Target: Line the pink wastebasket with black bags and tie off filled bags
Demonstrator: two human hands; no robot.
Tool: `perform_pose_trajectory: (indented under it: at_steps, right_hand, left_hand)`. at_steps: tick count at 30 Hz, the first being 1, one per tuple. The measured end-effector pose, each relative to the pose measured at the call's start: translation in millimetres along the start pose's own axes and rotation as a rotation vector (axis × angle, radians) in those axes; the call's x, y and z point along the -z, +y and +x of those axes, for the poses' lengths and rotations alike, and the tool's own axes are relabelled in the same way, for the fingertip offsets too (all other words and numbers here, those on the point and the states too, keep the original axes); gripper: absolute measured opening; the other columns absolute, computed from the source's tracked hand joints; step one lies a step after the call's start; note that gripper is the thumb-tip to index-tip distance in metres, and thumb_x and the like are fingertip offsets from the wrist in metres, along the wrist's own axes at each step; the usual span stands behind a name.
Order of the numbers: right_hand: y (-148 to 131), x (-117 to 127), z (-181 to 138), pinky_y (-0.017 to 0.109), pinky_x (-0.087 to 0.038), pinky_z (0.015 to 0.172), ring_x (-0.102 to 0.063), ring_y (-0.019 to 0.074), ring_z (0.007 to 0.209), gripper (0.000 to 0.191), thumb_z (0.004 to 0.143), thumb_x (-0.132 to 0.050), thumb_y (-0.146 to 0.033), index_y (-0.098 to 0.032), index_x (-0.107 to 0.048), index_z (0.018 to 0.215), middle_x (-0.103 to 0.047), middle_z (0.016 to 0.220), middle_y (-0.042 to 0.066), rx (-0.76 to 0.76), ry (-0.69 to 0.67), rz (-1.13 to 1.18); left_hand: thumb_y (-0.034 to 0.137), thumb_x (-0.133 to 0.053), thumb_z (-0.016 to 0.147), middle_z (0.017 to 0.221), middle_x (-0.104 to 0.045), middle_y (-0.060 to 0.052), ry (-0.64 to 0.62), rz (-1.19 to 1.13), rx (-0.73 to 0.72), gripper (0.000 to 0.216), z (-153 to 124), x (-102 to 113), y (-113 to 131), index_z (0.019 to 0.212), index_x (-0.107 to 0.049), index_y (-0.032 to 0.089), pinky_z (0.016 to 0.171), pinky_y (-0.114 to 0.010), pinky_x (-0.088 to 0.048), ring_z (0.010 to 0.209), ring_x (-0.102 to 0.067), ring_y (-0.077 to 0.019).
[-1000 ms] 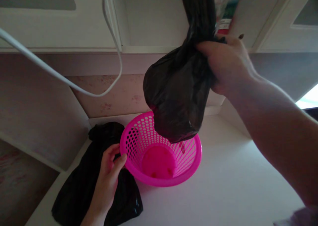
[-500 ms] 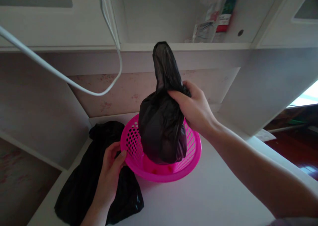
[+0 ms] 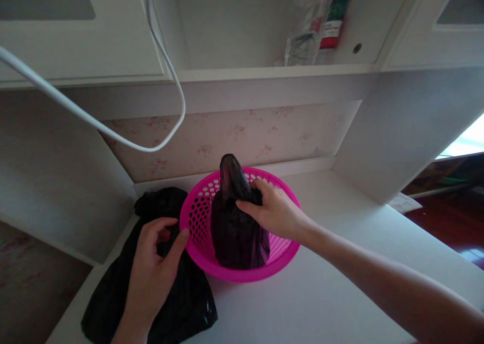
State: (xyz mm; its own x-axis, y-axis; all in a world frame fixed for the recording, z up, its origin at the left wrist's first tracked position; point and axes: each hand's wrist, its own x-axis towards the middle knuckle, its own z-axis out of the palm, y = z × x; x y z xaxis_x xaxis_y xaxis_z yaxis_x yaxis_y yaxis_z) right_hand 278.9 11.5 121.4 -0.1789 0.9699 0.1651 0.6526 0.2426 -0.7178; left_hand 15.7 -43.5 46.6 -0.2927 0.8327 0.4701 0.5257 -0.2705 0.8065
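A black plastic bag, bulging with contents I cannot see, is down inside a pink perforated basket. My right hand pinches the bag's gathered neck, and its handle loop stands up above the fingers. At the basket's left rim is my left hand, fingers curved and apart, the thumb tip at or very near the rim. Nothing shows in its grasp. Behind that hand, a second black plastic bag lies spread on the white surface, partly covered by the hand and wrist.
The basket stands on a white countertop against a floral-papered wall. A white cable hangs in a loop at the upper left. Overhead, an open shelf holds a clear plastic container and a red-and-green can.
My right hand has lowered the black bag deeper into the basket. My left hand has loosened from the basket's rim, its fingers now more spread.
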Motion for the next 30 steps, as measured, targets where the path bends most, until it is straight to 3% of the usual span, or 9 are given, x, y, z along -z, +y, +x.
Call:
perform_pose_trajectory:
  at_steps: [2, 5, 8, 11, 14, 17, 19, 24, 30]
  right_hand:
    - [5.5, -3.0, 2.9, 0.034, -0.037, 0.064, -0.062, 0.0221, 0.078, 0.024, 0.086, -0.068, -0.039, -0.02, -0.064, 0.101, -0.072, 0.09, 0.006, -0.02, -0.066, -0.064]
    - [10.3, -4.7, 9.4, 0.033, -0.037, 0.063, -0.059, 0.0206, 0.076, 0.027, 0.082, -0.073, -0.04, -0.02, -0.065, 0.098, -0.07, 0.086, 0.005, -0.032, -0.174, -0.07]
    - [10.5, -3.5, 14.6, 0.03, -0.043, 0.062, -0.061, 0.019, 0.077, 0.029, 0.078, -0.078, -0.037, -0.019, -0.065, 0.097, -0.068, 0.086, 0.004, -0.045, -0.332, 0.101]
    - [8.9, 1.1, 16.8, 0.026, -0.052, 0.067, -0.064, 0.0155, 0.079, 0.029, 0.074, -0.078, -0.025, -0.019, -0.064, 0.098, -0.066, 0.089, 0.001, -0.118, -0.544, 0.449]
    - [10.9, 8.4, 18.9, 0.025, -0.058, 0.078, -0.067, 0.0126, 0.082, 0.034, 0.067, -0.072, -0.011, -0.018, -0.065, 0.099, -0.064, 0.092, -0.001, -0.222, -0.683, 0.699]
    - [16.8, 17.5, 23.8, 0.029, -0.06, 0.08, -0.071, 0.0143, 0.084, 0.033, 0.074, -0.062, -0.007, -0.017, -0.067, 0.105, -0.069, 0.097, 0.002, -0.259, -0.737, 0.613]
    - [20.0, 24.0, 28.1, 0.028, -0.058, 0.073, -0.072, 0.016, 0.08, 0.03, 0.083, -0.057, -0.01, -0.017, -0.068, 0.11, -0.071, 0.092, 0.003, -0.112, -0.684, 0.355]
    - [20.6, 30.2, 39.2, 0.027, -0.047, 0.071, -0.069, 0.0176, 0.083, 0.029, 0.092, -0.061, -0.017, -0.024, -0.073, 0.116, -0.077, 0.094, 0.002, 0.532, -0.515, -0.243]
    - [27.7, 22.5, 56.0, 0.03, -0.047, 0.081, -0.071, 0.0224, 0.096, 0.025, 0.094, -0.056, -0.015, -0.022, -0.078, 0.103, -0.08, 0.103, 0.005, 0.626, -0.494, -0.445]
  left_hand:
    - [0.043, -0.071, 0.092, 0.105, -0.068, -0.004, -0.041, 0.176, -0.235, 0.02, 4.6, 6.5, 17.1, 0.099, -0.071, 0.025, 0.095, -0.037, -0.049, 0.099, -0.064, -0.0226]
    - [0.038, -0.064, 0.099, 0.101, -0.074, -0.001, -0.312, 0.242, -0.425, 0.015, 12.2, 5.1, 48.9, 0.097, -0.073, 0.026, 0.093, -0.033, -0.05, 0.098, -0.069, -0.0199]
    - [0.04, -0.058, 0.102, 0.101, -0.079, 0.0, -0.648, 0.341, -0.404, 0.022, 22.5, -10.2, 75.9, 0.103, -0.075, 0.026, 0.087, -0.032, -0.052, 0.095, -0.073, -0.0198]
    - [0.045, -0.058, 0.102, 0.099, -0.081, -0.003, -0.827, 0.522, -0.351, 0.028, 34.0, -29.3, 91.5, 0.1, -0.077, 0.025, 0.077, -0.036, -0.052, 0.092, -0.076, -0.0248]
    - [0.054, -0.059, 0.099, 0.094, -0.081, -0.007, -0.822, 0.681, -0.343, 0.038, 41.6, -42.4, 96.8, 0.092, -0.076, 0.022, 0.068, -0.037, -0.05, 0.087, -0.077, -0.0295]
    - [0.045, -0.058, 0.102, 0.094, -0.081, -0.01, -0.773, 0.791, -0.368, 0.032, 44.1, -47.4, 95.4, 0.095, -0.075, 0.019, 0.067, -0.038, -0.05, 0.087, -0.078, -0.0317]
    - [0.04, -0.057, 0.103, 0.094, -0.082, -0.009, -0.779, 0.814, -0.375, 0.029, 44.2, -47.7, 93.2, 0.095, -0.075, 0.02, 0.068, -0.038, -0.051, 0.088, -0.078, -0.0319]
    - [0.04, -0.059, 0.102, 0.095, -0.082, -0.005, -0.808, 0.761, -0.398, 0.027, 43.4, -45.2, 90.5, 0.092, -0.077, 0.022, 0.074, -0.038, -0.051, 0.091, -0.078, -0.0301]
    - [0.038, -0.059, 0.103, 0.091, -0.081, -0.003, -0.808, 0.749, -0.42, 0.028, 41.4, -41.2, 88.6, 0.087, -0.076, 0.022, 0.073, -0.037, -0.048, 0.091, -0.077, -0.0288]
